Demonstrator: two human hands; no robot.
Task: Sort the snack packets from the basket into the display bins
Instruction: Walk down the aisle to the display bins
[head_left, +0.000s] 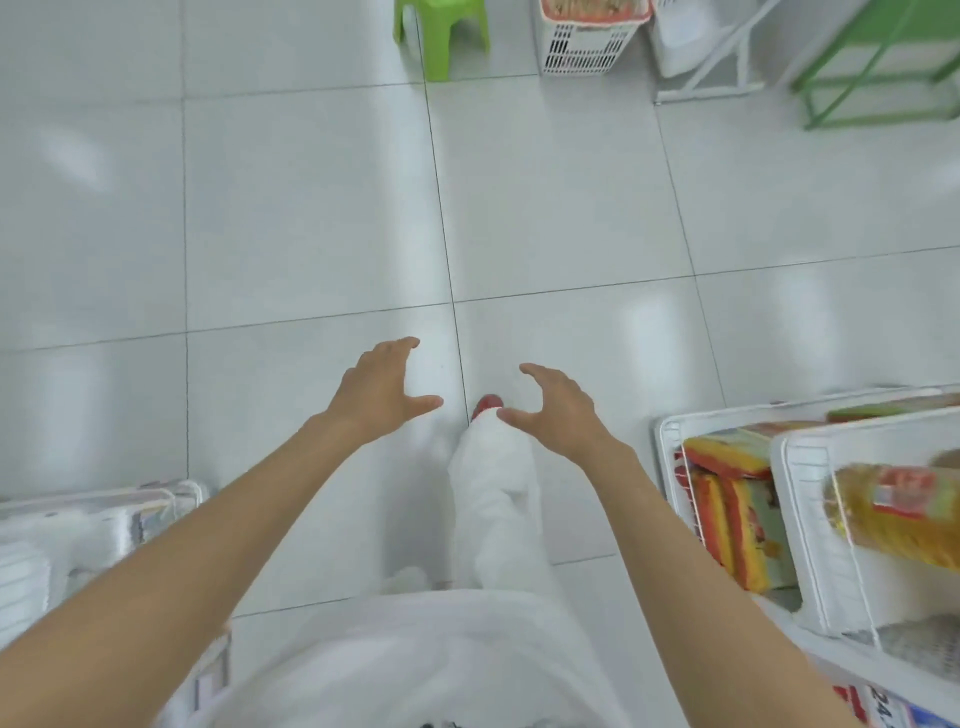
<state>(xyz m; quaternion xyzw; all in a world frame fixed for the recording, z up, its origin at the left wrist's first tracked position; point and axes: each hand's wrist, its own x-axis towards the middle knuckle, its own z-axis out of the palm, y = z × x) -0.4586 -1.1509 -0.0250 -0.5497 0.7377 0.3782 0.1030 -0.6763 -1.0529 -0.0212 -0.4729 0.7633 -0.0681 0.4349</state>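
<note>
My left hand (383, 388) and my right hand (555, 405) are stretched out in front of me over the white tiled floor, palms facing each other, fingers spread and loosely bent. Neither holds anything. A white slatted basket (584, 49) with snack packets in it stands on the floor far ahead, at the top of the view. White wire display bins (795, 467) on my right hold yellow-orange snack packets (727, 454) and a golden packet with a red label (893, 514).
A green plastic stool (441, 36) stands left of the basket. A green metal frame (878, 67) and a white rack leg (727, 67) are at the top right. Another white shelf (78, 525) is at my lower left. My leg and red shoe (489, 402) are below my hands.
</note>
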